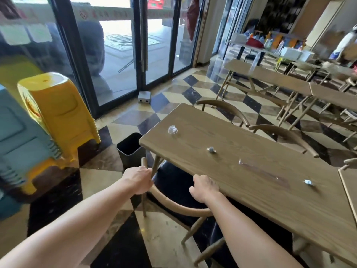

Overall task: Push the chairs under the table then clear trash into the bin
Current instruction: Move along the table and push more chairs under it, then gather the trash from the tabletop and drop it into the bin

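A wooden chair point(173, 206) with a curved backrest and dark seat stands at the near side of the long wooden table point(251, 190), its seat partly under the tabletop. My left hand point(138, 179) grips the left end of the backrest. My right hand point(205, 187) is closed over the backrest's right part, against the table edge. On the table lie a crumpled clear plastic piece point(172, 129), a small foil wad point(211, 149), a clear wrapper strip point(260, 172) and another foil wad point(308, 182). A dark bin point(129, 151) stands on the floor at the table's left end.
Two more wooden chairs point(278, 132) are tucked in on the table's far side. Stacked yellow and blue plastic stools point(56, 113) stand at left by the glass doors point(119, 45). More tables and chairs point(289, 80) fill the right side. A grey box point(144, 97) lies by the door.
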Motion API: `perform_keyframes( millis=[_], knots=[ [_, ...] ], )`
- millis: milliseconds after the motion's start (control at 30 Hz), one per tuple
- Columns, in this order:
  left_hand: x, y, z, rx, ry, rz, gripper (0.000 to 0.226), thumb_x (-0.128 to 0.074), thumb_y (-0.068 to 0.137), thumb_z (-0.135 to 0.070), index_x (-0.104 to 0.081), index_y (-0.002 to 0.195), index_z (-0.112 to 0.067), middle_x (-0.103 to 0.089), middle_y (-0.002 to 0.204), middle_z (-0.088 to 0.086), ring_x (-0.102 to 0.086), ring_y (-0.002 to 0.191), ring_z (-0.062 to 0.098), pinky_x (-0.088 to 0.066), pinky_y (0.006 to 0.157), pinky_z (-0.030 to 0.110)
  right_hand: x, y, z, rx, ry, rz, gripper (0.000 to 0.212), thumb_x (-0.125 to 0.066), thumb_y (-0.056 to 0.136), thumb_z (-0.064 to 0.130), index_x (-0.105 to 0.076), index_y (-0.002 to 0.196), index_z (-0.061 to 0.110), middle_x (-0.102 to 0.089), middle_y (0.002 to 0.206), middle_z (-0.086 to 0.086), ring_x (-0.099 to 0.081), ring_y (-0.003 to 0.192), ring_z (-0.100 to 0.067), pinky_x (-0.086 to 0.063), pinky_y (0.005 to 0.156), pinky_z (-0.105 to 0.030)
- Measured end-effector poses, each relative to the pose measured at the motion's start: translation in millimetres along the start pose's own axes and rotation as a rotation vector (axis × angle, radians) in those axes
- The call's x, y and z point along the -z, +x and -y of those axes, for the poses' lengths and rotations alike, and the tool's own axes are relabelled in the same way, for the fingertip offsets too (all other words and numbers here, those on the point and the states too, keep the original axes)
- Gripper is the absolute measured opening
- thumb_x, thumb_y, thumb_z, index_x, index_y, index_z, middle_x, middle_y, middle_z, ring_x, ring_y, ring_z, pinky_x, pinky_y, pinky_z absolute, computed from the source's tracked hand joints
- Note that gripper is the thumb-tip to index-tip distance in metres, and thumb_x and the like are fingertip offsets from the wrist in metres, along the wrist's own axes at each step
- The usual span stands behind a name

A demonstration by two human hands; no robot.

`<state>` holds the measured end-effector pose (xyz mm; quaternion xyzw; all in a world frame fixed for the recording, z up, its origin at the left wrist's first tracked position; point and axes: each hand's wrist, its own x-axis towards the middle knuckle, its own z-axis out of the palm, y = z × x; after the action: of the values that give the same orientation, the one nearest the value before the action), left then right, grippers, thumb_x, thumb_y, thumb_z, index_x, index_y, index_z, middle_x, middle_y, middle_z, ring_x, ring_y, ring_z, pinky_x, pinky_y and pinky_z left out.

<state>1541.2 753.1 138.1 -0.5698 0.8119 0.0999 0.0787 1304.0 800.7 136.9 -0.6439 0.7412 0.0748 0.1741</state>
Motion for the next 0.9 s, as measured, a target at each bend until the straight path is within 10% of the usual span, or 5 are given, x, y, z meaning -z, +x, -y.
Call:
perform_keyframes(
  millis=[900],
  knots=[
    [16.9, 348.9, 23.4, -0.206, 0.116, 0.188, 0.021, -0.047, 0.099, -0.034, -0.057, 0.105, -0.016, -0.057, 0.099, 0.002, -0.063, 0.097, 0.025, -0.042, 0.065, 0.034, 24.4, 299.6, -47.8, -0.406, 0.258, 0.029, 0.023, -0.048, 0.096, 0.029, -0.057, 0.113, 0.017, -0.057, 0.125, -0.006, -0.056, 0.116, -0.029, -0.046, 0.086, -0.034]
  ],
)
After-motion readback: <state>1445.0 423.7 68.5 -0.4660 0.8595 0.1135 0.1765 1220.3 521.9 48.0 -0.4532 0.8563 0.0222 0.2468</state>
